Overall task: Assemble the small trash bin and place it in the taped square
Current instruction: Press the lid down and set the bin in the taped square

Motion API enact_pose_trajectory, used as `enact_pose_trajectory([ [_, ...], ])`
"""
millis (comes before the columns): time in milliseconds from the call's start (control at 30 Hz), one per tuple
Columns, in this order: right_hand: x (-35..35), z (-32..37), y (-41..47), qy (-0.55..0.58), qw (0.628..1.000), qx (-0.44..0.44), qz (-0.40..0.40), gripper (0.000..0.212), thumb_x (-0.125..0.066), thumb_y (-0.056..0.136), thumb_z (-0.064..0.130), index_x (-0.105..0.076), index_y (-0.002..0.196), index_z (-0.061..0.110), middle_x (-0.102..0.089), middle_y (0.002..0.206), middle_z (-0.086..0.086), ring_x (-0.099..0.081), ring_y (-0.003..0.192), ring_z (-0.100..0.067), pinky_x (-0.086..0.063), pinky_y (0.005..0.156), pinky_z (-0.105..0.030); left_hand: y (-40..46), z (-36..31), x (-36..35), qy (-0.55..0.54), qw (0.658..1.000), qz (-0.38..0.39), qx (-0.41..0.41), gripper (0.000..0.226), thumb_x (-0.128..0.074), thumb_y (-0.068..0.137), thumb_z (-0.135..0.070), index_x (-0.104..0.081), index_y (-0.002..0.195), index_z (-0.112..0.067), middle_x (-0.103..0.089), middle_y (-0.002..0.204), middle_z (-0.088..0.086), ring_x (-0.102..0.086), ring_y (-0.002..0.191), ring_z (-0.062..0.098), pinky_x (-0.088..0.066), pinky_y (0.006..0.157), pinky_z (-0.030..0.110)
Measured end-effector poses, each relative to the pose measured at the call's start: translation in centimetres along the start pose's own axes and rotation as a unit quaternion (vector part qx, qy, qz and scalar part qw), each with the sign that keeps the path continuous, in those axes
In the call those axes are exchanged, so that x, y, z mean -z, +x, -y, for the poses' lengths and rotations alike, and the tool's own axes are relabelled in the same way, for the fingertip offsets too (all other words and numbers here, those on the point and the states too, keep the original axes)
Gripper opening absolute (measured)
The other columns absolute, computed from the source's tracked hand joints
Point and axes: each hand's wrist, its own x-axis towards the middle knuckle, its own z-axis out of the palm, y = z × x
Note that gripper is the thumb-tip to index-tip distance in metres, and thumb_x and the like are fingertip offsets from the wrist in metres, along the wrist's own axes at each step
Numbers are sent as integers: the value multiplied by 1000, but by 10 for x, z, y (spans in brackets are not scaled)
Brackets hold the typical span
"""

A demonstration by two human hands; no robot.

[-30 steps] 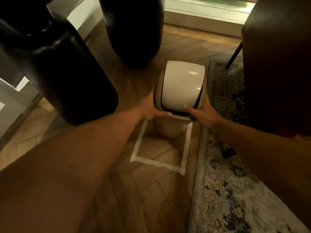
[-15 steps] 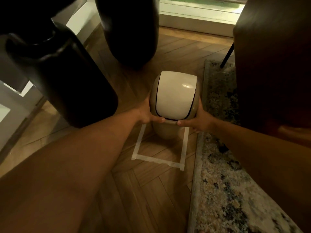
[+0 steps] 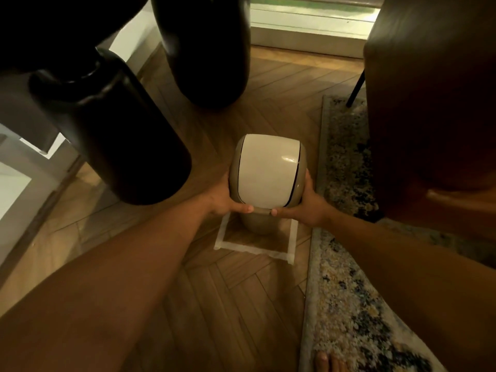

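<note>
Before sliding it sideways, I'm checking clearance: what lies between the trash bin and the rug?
Only the right hand gripping the trash bin, then bare floor up to the rug, in the head view.

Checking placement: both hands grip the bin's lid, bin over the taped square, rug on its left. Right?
Not quite. In the head view the rug is right of the bin, not left. Both hands, left and right, grip the lid over the taped square.

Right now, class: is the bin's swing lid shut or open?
Shut. The white swing lid sits flush in the trash bin, only a thin dark seam showing.
</note>
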Motion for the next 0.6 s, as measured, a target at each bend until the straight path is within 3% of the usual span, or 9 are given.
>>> enact_pose_trajectory([
  [67, -2, 4, -6, -21, 1000, -3, -7, 158, -101, 61, 36, 19, 164, 29, -40, 142, 20, -36, 132, 3, -37, 108, -27, -5, 1, -1, 0, 1000, -7, -8, 133, -100, 54, -35, -17, 158, -28, -39, 157, -3, -37, 143, 17, -38, 111, 34],
  [167, -3, 8, -14, -67, 997, -2, -28, 146, -97, 61, 51, 3, 166, 34, -49, 151, 10, -46, 138, -14, -41, 106, -31, -8, 1, -2, 11, 1000, -16, -24, 132, -100, 52, -37, -20, 157, -29, -40, 155, -4, -38, 143, 17, -37, 106, 29],
  [233, -2, 10, -20, -111, 992, -3, -62, 138, -92, 60, 64, -8, 165, 33, -39, 163, 0, -44, 145, -25, -44, 111, -42, -11, 0, -3, 28, 999, -33, -27, 144, -99, 51, -44, -6, 160, -31, -32, 161, -1, -33, 147, 21, -36, 114, 37],
  [300, -1, 8, -24, -159, 983, 2, -91, 140, -87, 59, 71, -4, 165, 30, -14, 172, -5, -30, 153, -28, -40, 117, -50, -15, 0, -3, 33, 997, -58, -26, 157, -98, 50, -51, 17, 157, -41, -15, 169, 2, -22, 153, 26, -29, 120, 48],
  [367, -2, 1, -30, -190, 975, 42, -111, 144, -86, 63, 70, 8, 164, 31, 5, 175, -2, -7, 158, -16, -29, 120, -47, -20, 2, -5, 22, 995, -84, -54, 160, -97, 49, -53, 27, 151, -50, -3, 171, -1, -12, 155, 25, -22, 121, 49],
  [467, -4, -8, -39, -201, 967, 90, -124, 139, -85, 71, 62, 13, 164, 32, 10, 175, 2, 6, 151, 0, -21, 117, -36, -28, 9, -7, 17, 993, -73, -86, 157, -96, 50, -52, 24, 150, -56, -5, 170, -5, -11, 156, 20, -22, 122, 51],
  [533, -10, -9, -42, -186, 972, 95, -109, 130, -83, 79, 54, 9, 166, 26, 0, 176, 1, 1, 157, -5, -23, 123, -40, -32, 15, -11, 23, 993, -70, -89, 149, -95, 56, -47, 18, 154, -51, -8, 170, -7, -12, 155, 17, -24, 123, 51],
  [600, -18, -10, -41, -129, 983, 99, -90, 116, -82, 87, 38, 1, 167, 21, -18, 173, 0, -18, 159, -14, -33, 124, -48, -32, 20, -14, 11, 993, -79, -84, 139, -93, 65, -41, 12, 156, -49, -14, 169, -7, -16, 154, 16, -26, 123, 50],
])
